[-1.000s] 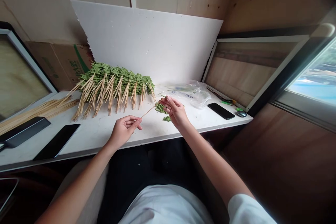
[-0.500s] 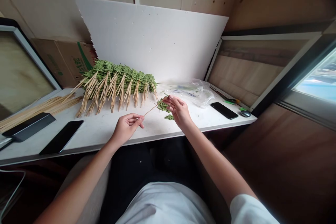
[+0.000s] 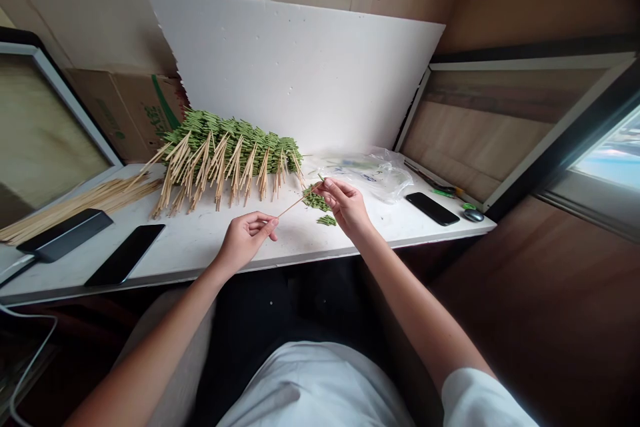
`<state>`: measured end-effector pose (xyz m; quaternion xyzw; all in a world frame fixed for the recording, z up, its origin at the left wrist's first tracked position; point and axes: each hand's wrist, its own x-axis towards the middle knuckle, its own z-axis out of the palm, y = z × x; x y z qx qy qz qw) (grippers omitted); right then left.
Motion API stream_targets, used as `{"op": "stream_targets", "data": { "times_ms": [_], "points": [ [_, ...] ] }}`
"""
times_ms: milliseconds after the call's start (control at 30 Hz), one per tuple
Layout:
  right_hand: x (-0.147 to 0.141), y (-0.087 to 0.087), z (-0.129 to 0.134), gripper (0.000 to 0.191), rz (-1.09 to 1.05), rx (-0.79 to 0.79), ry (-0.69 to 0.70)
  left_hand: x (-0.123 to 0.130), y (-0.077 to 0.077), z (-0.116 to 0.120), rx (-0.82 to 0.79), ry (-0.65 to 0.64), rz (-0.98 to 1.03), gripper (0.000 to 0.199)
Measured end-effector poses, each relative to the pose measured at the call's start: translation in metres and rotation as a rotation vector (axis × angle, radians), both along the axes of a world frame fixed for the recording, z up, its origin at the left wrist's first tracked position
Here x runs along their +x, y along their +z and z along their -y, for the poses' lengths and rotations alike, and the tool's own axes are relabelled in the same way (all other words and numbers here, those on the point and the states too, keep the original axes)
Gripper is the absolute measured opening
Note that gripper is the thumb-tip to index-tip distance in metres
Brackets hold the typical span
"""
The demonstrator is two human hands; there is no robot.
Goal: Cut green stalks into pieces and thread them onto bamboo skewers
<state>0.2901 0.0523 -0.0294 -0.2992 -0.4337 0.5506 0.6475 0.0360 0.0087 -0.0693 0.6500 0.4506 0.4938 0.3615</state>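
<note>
A thin wooden skewer (image 3: pixel 291 207) slants between my two hands above the white table (image 3: pixel 200 240). My left hand (image 3: pixel 250 237) pinches its lower end. At its upper end my right hand (image 3: pixel 343 203) is closed on a short cut piece of green bean (image 3: pixel 321 177), whose tip shows above the fingers; the exact contact of skewer and bean is hidden by the fingers. Under and beside my right hand lies a small heap of cut green beans (image 3: pixel 316 200), with a smaller cluster (image 3: pixel 327 220) nearer the edge. Behind my left hand stands a big stack of skewered green beans (image 3: pixel 235 140), bare stick ends facing me.
Loose skewers (image 3: pixel 90 203) lie at the left, near a black device (image 3: pixel 65 233) with a cable and a dark phone (image 3: pixel 127 253). At the right are a clear plastic bag (image 3: pixel 385 177), another phone (image 3: pixel 433 208) and a mouse (image 3: pixel 473 215). A white foam board (image 3: pixel 300 67) stands behind.
The view has shifted slightly. My hands keep nearly the same pose on the skewer, and the green bean tip now shows more upright above my right fingers.
</note>
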Motion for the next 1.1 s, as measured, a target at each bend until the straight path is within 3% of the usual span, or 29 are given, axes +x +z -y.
{"op": "stream_targets", "data": {
  "times_ms": [433, 1100],
  "points": [
    [0.0009, -0.0058, -0.0044, 0.035, 0.013, 0.068, 0.075, 0.0002, 0.0001, 0.0004, -0.001, 0.019, -0.01, 0.046],
    [-0.0043, -0.0097, 0.001, 0.04, 0.125, 0.101, -0.043, 0.0003, -0.0023, 0.0002, 0.021, 0.0, -0.006, 0.04]
  ]
}}
